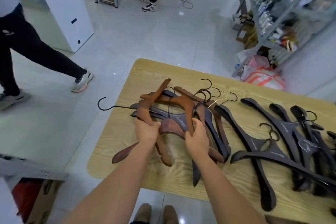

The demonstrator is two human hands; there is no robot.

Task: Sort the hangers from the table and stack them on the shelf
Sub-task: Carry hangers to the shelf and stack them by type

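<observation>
So this looks like the sorting step, nothing has gone to a shelf yet as far as I can see. Far left, a thin black metal hook [104, 103] hangs out past the edge of the pale wood-grain surface [149, 71], attached to one of the hangers in the tangle. The left hand [147, 130] has its fingers wrapped round an arm of the reddish-brown wooden hangers [183, 102], which sit in a messy pile on the left half of the surface with a few darker ones mixed underneath. Just beside it, the right hand [197, 138] has its fingers curled over the edge of another reddish-brown one, so both hands are grasping the same bunch. Further right, the dark brown, nearly black wooden hangers [263, 143] lie in their own overlapping heap, well apart from the hands. Way off to the right there's a grey metal shelf rack [294, 5] packed with goods; can't tell if that's the target. My guess for the next move: lift the reddish ones free without snagging hooks on the dark ones below, line them up into a neat stack, then carry them over.
</observation>
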